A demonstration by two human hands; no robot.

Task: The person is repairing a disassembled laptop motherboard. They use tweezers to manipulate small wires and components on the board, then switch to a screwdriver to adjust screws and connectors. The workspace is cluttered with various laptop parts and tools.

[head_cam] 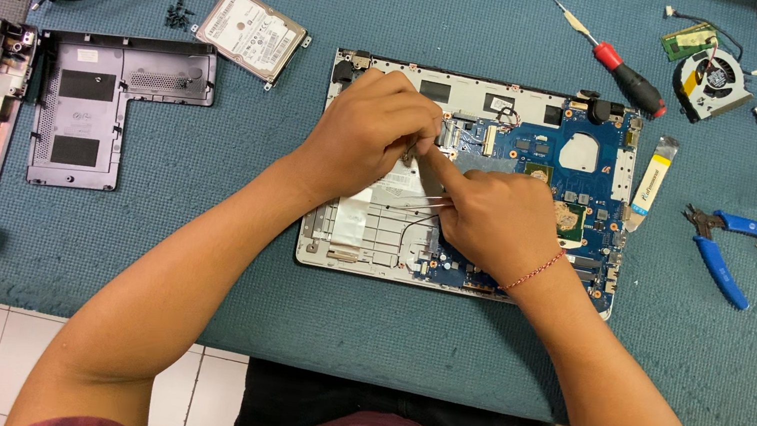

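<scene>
Laptop chassis [364, 241] lies opened at mat centre, blue motherboard [602, 142] w/ bare chips on its right half. Left hand [365, 135] fingers curled together, pinching sth small near the board's top edge; can't tell what. Right hand [499, 217] forefinger extended, rest folded, thin wires [421, 202] under it. Board looks stiff but fragile, light; best gripped by edges, not chips. Screwdriver [624, 72], pliers [722, 247], fan [713, 82], hard drive [252, 33] lie apart.

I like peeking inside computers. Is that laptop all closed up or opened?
Opened. The laptop lies without its cover, blue motherboard showing, and both hands work inside.
</scene>
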